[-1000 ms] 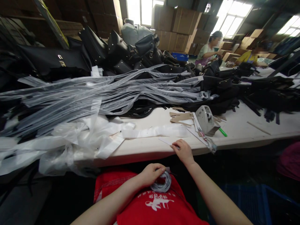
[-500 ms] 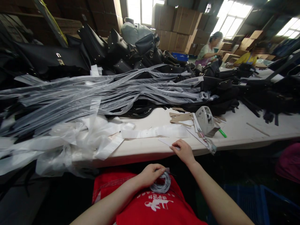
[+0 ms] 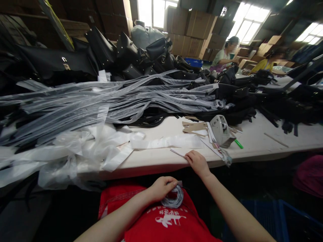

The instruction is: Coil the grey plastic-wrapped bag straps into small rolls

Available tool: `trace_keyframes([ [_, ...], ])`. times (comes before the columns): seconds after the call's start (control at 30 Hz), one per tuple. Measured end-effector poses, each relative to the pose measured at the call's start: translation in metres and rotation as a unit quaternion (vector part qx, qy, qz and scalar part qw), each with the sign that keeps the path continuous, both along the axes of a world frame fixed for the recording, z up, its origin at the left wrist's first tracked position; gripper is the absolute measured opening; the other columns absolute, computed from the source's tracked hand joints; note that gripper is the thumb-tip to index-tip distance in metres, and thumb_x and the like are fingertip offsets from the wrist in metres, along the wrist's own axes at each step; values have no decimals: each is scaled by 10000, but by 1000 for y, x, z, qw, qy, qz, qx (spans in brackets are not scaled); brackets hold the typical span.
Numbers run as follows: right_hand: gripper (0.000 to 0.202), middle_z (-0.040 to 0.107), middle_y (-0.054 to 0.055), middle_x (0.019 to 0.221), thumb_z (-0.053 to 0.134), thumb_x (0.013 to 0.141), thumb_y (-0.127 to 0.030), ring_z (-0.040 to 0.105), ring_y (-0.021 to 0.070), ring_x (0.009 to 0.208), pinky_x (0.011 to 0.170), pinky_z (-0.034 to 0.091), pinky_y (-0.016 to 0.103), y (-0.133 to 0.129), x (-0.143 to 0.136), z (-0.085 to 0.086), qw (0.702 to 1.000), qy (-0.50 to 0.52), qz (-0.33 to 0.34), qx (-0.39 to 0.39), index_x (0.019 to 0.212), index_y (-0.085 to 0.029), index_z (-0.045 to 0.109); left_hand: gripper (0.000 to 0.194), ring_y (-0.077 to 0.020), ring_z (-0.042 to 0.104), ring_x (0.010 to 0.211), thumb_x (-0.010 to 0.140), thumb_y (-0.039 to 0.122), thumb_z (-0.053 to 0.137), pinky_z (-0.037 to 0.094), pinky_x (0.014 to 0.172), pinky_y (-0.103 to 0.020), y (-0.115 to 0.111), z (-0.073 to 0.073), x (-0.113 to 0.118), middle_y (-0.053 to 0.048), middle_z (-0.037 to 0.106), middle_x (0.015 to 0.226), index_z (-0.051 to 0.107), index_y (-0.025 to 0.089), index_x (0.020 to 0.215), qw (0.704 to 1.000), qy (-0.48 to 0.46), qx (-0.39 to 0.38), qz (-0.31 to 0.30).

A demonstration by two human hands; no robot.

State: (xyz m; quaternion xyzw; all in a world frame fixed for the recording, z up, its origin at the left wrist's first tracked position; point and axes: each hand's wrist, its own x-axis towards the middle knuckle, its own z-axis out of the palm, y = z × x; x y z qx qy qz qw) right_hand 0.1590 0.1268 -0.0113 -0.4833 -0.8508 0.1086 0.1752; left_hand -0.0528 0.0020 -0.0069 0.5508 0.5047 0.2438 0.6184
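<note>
My left hand is closed on a coiled strap in clear plastic, held against the red apron. At the table's front edge, my right hand pinches a thin white strip, which points left from the fingertips. Just behind that hand, a flat length of clear film lies on the white table. A grey tape dispenser stands to the right, with brown card strips and a green marker beside it.
Long plastic-wrapped straps lie across the table, with black bags piled behind. Crumpled film hangs over the front edge at left. Two people work at the back right. A blue crate is low at right.
The strip in my right hand has turned slightly, and now shows its edge rather than its flat face. My left hand and the coil have hardly moved.
</note>
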Motion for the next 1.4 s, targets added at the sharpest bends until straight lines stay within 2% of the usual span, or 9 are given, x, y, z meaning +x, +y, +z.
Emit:
trace_keyframes([
  [0.13,176,647,76,893,478,932,-218,574,213,865,767,415,296,3,-3,2,997,-63,21,27,951,-237,651,485,-155,565,729,863,534,487,443,695,-244,-1,2,-1,-47,686,835,712,116,960,1000,-8,-2,5],
  [0.37,140,669,41,800,523,903,-279,609,201,782,698,415,278,23,-12,5,999,-25,-7,34,835,-236,638,474,-177,587,760,852,524,502,455,713,-263,-5,9,1,-67,699,854,713,110,945,1000,-10,-3,14],
  [0.53,299,703,67,824,389,958,-333,635,210,757,700,441,295,22,3,32,992,70,-99,35,1055,-193,635,479,-174,594,754,852,512,506,455,697,-257,-8,8,-1,-72,708,858,718,100,972,999,0,-6,36],
  [0.67,402,670,32,745,380,950,-440,620,191,728,687,465,281,-16,10,66,972,183,-44,-138,1028,-204,695,496,-188,599,832,849,540,515,458,765,-274,-7,9,-3,-75,715,934,722,116,1002,999,-7,-11,38],
  [0.8,314,685,44,846,490,907,-415,624,185,781,719,477,274,-70,5,95,947,169,54,-268,966,-232,739,580,-184,596,794,820,603,535,458,763,-297,-2,9,-3,-91,714,930,712,101,1049,990,-114,-79,11],
  [0.9,183,682,35,829,586,853,-317,622,167,757,672,465,250,-99,3,110,948,127,91,-279,911,-238,741,620,-156,581,692,810,623,540,456,692,-282,0,8,-3,-101,710,886,703,87,1075,976,-172,-131,3],
  [1.0,169,658,23,765,557,857,-232,604,152,720,662,435,256,-115,1,118,968,58,108,-219,846,-222,725,588,-101,518,565,810,594,573,419,589,-237,-1,9,-2,-92,712,877,689,110,1125,969,-194,-154,5],
  [1.23,141,649,39,771,542,848,-159,593,177,729,677,414,294,-138,-24,107,982,-67,168,-59,817,-195,674,593,-77,448,489,817,612,550,357,474,-210,-3,18,-3,-67,686,814,696,119,1113,982,-154,-109,5],
  [1.4,141,687,72,861,520,866,-156,625,207,807,717,437,308,-131,-43,79,972,-107,200,-61,873,-167,661,607,-102,476,500,811,637,538,388,505,-227,-6,20,-5,-32,631,670,696,112,1070,988,-131,-78,20],
])
